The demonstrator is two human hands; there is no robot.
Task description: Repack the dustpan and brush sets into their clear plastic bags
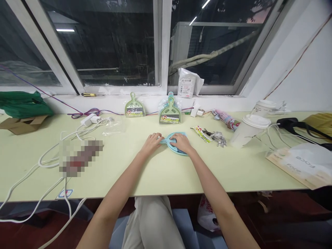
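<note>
A light blue mini dustpan [173, 148] lies on the table in front of me, its handle pointing left and a darker strip, perhaps brush bristles, showing near its lower edge. My left hand [151, 144] has its fingers closed at the handle's end. Over the pan's body, my right hand [181, 142] grips it with curled fingers and covers much of the middle. Right of it are a printed label card [202, 134] and a pile of small silvery metal pieces [220, 138]. Green dustpan sets stand against the wall, one alone [134, 105] and several stacked [170, 112].
White cables [49, 164] and a power adapter [89, 119] spread over the left of the pale table [124, 176]. Paper cups [250, 129], a folded umbrella [225, 119] and a paper bag [303, 162] are on the right. A screwdriver [88, 94] lies on the sill.
</note>
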